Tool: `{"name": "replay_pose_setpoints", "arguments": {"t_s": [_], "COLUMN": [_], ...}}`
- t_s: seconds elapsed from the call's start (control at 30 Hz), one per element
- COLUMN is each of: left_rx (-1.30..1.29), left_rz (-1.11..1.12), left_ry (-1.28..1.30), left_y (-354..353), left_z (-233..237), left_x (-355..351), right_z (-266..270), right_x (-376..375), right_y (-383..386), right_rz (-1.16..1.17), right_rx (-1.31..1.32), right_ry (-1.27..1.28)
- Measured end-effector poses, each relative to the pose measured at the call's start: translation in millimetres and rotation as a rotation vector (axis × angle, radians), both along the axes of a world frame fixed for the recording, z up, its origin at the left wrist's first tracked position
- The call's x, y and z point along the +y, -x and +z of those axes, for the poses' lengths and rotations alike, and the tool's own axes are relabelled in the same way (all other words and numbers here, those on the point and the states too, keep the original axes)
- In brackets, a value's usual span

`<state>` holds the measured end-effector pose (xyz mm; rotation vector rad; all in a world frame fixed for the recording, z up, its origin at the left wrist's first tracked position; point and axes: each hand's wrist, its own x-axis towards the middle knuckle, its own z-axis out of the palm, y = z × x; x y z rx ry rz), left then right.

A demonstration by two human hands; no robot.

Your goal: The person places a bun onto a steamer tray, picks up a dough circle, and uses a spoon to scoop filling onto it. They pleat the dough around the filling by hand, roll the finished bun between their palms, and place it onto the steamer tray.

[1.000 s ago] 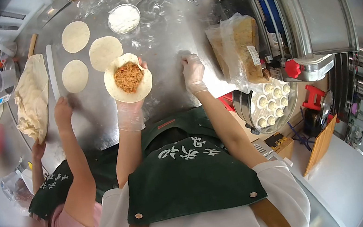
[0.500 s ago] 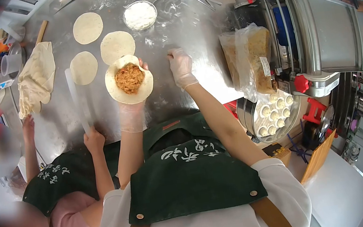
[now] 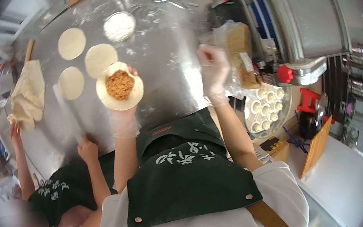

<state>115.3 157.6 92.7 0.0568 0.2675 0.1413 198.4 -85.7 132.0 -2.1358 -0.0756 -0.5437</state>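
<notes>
My left hand (image 3: 123,117), in a clear plastic glove, holds a round dough wrapper (image 3: 107,105) from beneath, with fingertips showing at its right edge. A mound of orange-brown shredded filling (image 3: 120,85) sits in the middle of the wrapper. My right hand (image 3: 216,70), also gloved, is over the table beside a bagged brown block (image 3: 240,53). Its fingers look curled in, somewhat smeared by motion, and I see nothing in them. Several flat dough rounds, one of them a wrapper (image 3: 101,59) just behind the filled one, lie on the metal table (image 3: 159,88).
A bowl of white flour (image 3: 119,26) stands behind the dough rounds. At the right are a roller machine (image 3: 303,15) and a steamer (image 3: 285,114) holding several buns. To the left, a co-worker's hand (image 3: 87,148) grips a long pale strip-like tool (image 3: 68,112) near cloth-like dough (image 3: 28,94).
My right hand has moved right, towards the bagged block and the steamer. My left hand still holds the filled wrapper. The whole view has shifted, with table items appearing further left.
</notes>
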Motion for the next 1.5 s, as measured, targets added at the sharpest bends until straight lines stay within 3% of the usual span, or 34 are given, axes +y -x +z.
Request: {"name": "replay_pose_setpoints", "arguments": {"t_s": [0.1,0.17,0.2,0.23,0.37,0.47,0.53,0.67,0.77,0.83,0.97,1.07,1.17,1.37,1.5], "left_rx": [0.083,0.201,-0.02,0.006,0.086,0.082,0.158,0.058,0.126,0.206,0.118,0.115,0.124,0.097,0.094], "left_rz": [0.004,0.032,-0.048,-0.068,-0.08,-0.077,-0.038,-0.075,-0.064,-0.014,-0.054,-0.059,-0.052,-0.076,-0.08], "left_ry": [0.04,0.077,0.108,0.108,0.11,0.086,0.101,0.104,0.104,0.069,0.076,0.067,0.047,0.056,0.056], "left_y": [-4.9,-7.2,-8.9,-12.7,-14.2,-17.0,-16.3,-18.8,-20.0,-23.8,-29.8,-33.6,-33.8,-33.6,-38.1], "left_z": [9.3,16.3,3.7,13.3,31.5,27.9,27.1,20.9,25.4,25.8,23.2,18.5,15.8,5.5,21.1], "left_x": [-14.7,-24.7,-25.4,-30.9,-47.5,-54.6,-57.9,-62.8,-66.9,-69.7,-69.7,-69.9,-71.1,-71.8,-79.2], "right_z": [55.6,55.7,40.9,33.8,45.5,50.9,43.0,36.9,24.0,24.1,11.0,-9.6,-11.7,25.9,63.9], "right_x": [-53.7,-82.1,-104.1,-115.4,-113.0,-115.8,-123.3,-124.0,-125.6,-124.0,-130.0,-142.9,-143.6,-126.6,-100.6], "right_y": [-14.3,-27.5,-32.7,-37.4,-34.7,-35.3,-34.0,-40.5,-51.0,-53.6,-57.8,-62.7,-68.0,-58.7,-32.8], "right_rz": [-0.193,-0.343,-0.293,-0.235,-0.369,-0.392,-0.393,-0.391,-0.374,-0.391,-0.391,-0.308,-0.288,-0.315,-0.255], "right_rx": [-0.305,-0.308,-0.049,0.211,0.332,0.504,0.473,0.441,0.365,0.431,0.456,0.421,0.52,0.507,0.363], "right_ry": [0.104,0.255,0.386,0.51,0.318,0.371,0.326,0.219,0.327,0.324,0.255,0.096,-0.351,-0.365,-0.333]}}
